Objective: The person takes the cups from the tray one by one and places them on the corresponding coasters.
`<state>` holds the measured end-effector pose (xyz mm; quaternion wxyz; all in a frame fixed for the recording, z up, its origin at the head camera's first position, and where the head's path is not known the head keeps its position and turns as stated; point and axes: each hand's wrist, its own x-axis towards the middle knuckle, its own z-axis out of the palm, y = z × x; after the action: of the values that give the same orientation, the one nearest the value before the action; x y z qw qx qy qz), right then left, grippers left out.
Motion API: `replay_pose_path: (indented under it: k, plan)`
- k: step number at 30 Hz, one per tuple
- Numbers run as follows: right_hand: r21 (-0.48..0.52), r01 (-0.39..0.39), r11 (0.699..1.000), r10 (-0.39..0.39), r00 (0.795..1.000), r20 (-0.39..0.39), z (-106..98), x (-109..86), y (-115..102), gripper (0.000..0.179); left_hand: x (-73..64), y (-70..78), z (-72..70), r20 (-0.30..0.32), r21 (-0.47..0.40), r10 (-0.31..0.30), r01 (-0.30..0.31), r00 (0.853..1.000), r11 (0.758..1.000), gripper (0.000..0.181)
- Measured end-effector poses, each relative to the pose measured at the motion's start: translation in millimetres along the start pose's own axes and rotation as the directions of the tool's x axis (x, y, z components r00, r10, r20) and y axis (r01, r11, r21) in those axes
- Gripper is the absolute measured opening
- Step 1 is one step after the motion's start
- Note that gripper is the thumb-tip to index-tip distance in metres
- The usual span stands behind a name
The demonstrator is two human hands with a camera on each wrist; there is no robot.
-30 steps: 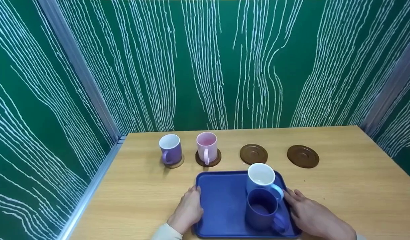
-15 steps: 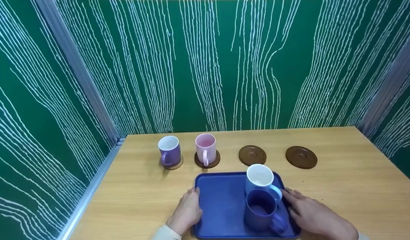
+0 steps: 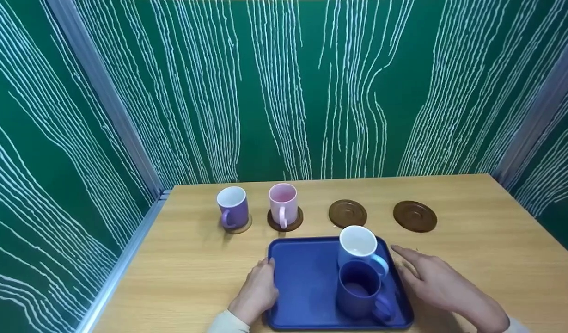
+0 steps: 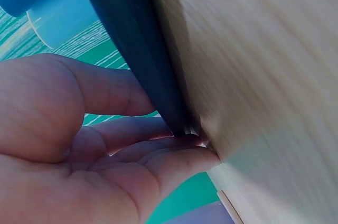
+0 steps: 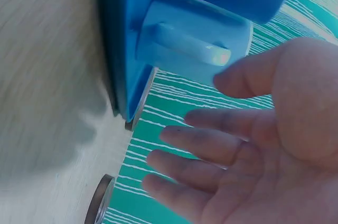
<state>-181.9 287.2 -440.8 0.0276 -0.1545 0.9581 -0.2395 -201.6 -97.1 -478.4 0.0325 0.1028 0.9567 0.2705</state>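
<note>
The blue tray (image 3: pixel 307 277) lies on the wooden table with two mugs on its right half. One is a light blue mug (image 3: pixel 346 252) with a white inside; the other, nearer, is a dark blue mug (image 3: pixel 355 300). My left hand (image 3: pixel 258 289) grips the tray's left edge; in the left wrist view the thumb (image 4: pixel 116 92) passes behind the rim and the other fingers reach its lower edge. Beside the tray's right edge, my right hand (image 3: pixel 434 280) is raised with fingers extended and nothing held. The right wrist view shows its palm facing the light blue mug's handle (image 5: pixel 185 44).
Behind the tray stand a purple mug (image 3: pixel 237 212) on a light coaster (image 3: pixel 244 226) and a pink mug (image 3: pixel 290 208) on a brown coaster (image 3: pixel 298 222). Two bare brown coasters (image 3: pixel 347 213) lie to their right. Green patterned panels (image 3: pixel 284 92) enclose the table.
My right hand has let go of the tray's right edge and moved slightly up and right. My left hand stays at the left edge, and the tray and mugs keep their places.
</note>
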Motion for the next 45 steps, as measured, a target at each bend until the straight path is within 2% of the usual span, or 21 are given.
replay_pose_path:
  k: [5, 8, 15, 23, 35, 40, 45]
  plan:
    - [0.051, 0.018, 0.999, -0.012, 0.995, -0.100, 0.8, -0.7, -5.9, 0.051, -1.9, -0.5, 0.2, -0.014, 0.004, 0.020, -0.020, 1.000, 1.000, 0.061]
    - [0.105, 0.059, 0.993, -0.041, 0.986, -0.160, 6.6, 0.6, -7.3, 0.048, -2.6, -1.2, 0.9, -0.023, -0.001, 0.029, -0.029, 0.999, 1.000, 0.061]
    - [0.248, 0.010, 0.969, 0.035, 0.984, -0.175, 19.4, 6.3, -9.0, 0.040, -1.5, -0.5, 1.3, 0.001, -0.013, 0.012, -0.012, 1.000, 1.000, 0.061]
    - [0.315, 0.087, 0.945, -0.010, 0.971, -0.238, 30.5, 9.0, -7.9, 0.021, -0.6, -1.3, 2.4, -0.030, 0.031, 0.047, -0.046, 0.998, 0.998, 0.057]
    - [0.427, 0.092, 0.899, -0.004, 0.979, -0.204, 40.2, 13.2, -0.2, 0.009, -1.6, -0.8, 3.8, -0.045, 0.034, 0.040, -0.038, 0.998, 0.999, 0.057]
    - [0.477, 0.062, 0.877, 0.015, 0.988, -0.156, 40.7, 15.4, 1.1, 0.008, -1.6, -1.1, 4.4, -0.035, 0.036, 0.025, -0.024, 0.999, 0.999, 0.058]
    - [0.536, 0.060, 0.842, -0.008, 0.995, -0.098, 40.8, 17.0, 2.8, 0.012, -1.5, -1.3, 4.8, -0.026, 0.024, 0.007, -0.007, 1.000, 1.000, 0.059]
